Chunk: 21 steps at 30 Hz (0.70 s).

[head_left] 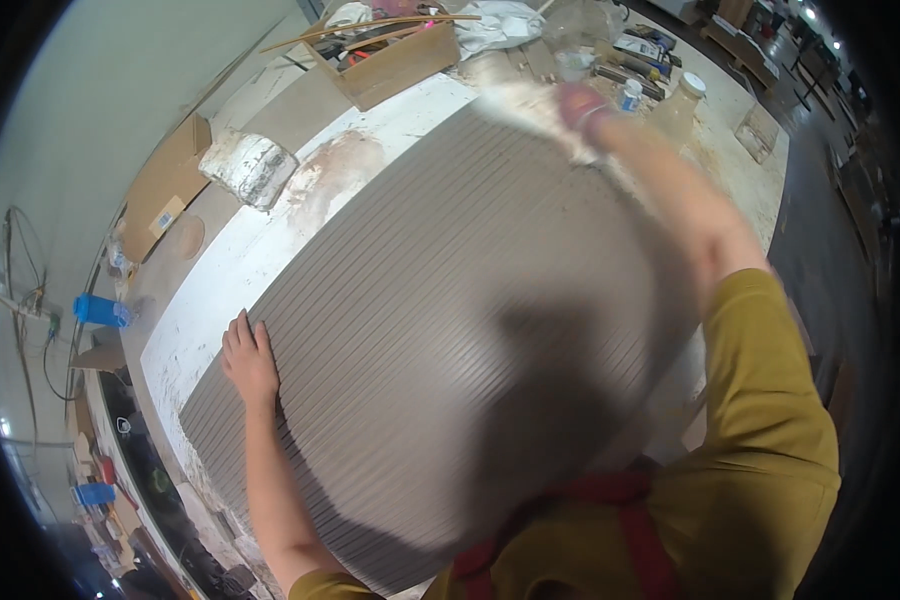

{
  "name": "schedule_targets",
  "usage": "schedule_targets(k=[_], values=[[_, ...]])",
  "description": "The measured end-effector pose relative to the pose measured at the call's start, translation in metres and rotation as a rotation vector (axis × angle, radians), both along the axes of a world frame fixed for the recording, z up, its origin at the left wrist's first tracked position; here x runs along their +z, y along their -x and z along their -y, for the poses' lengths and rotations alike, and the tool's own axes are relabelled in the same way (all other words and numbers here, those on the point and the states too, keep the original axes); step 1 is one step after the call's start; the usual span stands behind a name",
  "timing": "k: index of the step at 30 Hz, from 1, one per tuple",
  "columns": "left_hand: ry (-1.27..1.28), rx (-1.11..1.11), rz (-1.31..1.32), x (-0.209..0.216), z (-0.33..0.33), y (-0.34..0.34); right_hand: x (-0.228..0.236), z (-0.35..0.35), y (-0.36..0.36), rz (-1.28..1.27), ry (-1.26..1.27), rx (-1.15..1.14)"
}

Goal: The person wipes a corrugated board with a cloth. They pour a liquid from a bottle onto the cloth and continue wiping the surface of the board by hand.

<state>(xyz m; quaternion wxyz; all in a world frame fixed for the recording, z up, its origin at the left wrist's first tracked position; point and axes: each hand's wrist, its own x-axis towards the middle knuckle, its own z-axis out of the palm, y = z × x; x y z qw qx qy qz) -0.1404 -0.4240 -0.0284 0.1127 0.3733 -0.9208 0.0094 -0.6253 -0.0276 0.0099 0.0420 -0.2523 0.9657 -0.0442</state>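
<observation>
A large grey-brown panel with fine parallel grooves lies in front of me. My left hand rests flat on its left edge, fingers stretched out and holding nothing. At the far right corner, my right hand is smeared by motion. It appears closed around a whitish rag, which is also blurred and hangs over the panel's far edge. How the fingers grip the rag cannot be made out. My shadow falls across the panel's lower right half.
A white board shows beneath the panel. Beyond lie a white wrapped bundle, a cardboard box of tools and a crumpled white bag. A capped jar and a small bottle stand far right; a blue cup is left.
</observation>
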Motion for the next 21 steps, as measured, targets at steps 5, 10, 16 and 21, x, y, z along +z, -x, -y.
schedule_targets(k=[5, 10, 16, 21], values=[[-0.027, 0.011, 0.017, 0.003, -0.001, -0.001, 0.07, 0.019, -0.148, -0.361, 0.422, 0.592], [0.007, 0.022, 0.031, 0.0, 0.012, -0.016, 0.0, 0.019, -0.224, -0.125, 0.429, 1.065], [0.014, -0.037, 0.004, -0.004, 0.003, 0.003, 0.014, -0.06, -0.052, 0.055, 0.517, 0.11], [0.013, 0.003, 0.026, 0.0, 0.007, -0.012, 0.064, 0.007, -0.209, -0.549, 0.416, 0.884]])
